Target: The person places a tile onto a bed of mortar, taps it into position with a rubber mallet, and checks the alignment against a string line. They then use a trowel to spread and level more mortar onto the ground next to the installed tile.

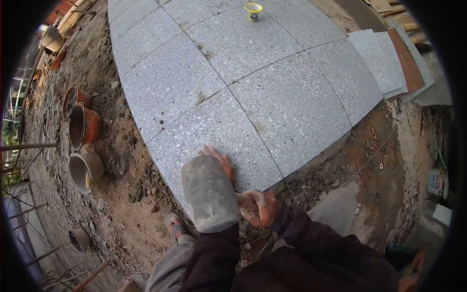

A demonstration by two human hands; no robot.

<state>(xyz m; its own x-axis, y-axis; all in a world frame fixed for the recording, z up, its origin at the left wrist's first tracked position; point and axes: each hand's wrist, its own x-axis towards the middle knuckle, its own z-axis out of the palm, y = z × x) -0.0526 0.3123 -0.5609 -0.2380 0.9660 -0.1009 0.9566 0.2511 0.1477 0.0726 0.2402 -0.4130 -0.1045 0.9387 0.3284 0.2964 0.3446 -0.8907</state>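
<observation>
Right hand (261,208) fingers wrapped round the mallet (209,192) handle, head just left of them. Left hand (224,163) partly hidden behind it, fingers flat on tile (214,127). Risk: stray swing could crush those fingers; off-centre blow, crack tile.

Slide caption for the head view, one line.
Right hand grips a mallet; left hand, partly hidden behind it, rests on a speckled grey slab.

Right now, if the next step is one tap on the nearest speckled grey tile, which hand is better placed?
Probably the right hand: it grips the grey cylindrical-headed mallet, while the left hand rests on the tile, partly hidden.
</observation>
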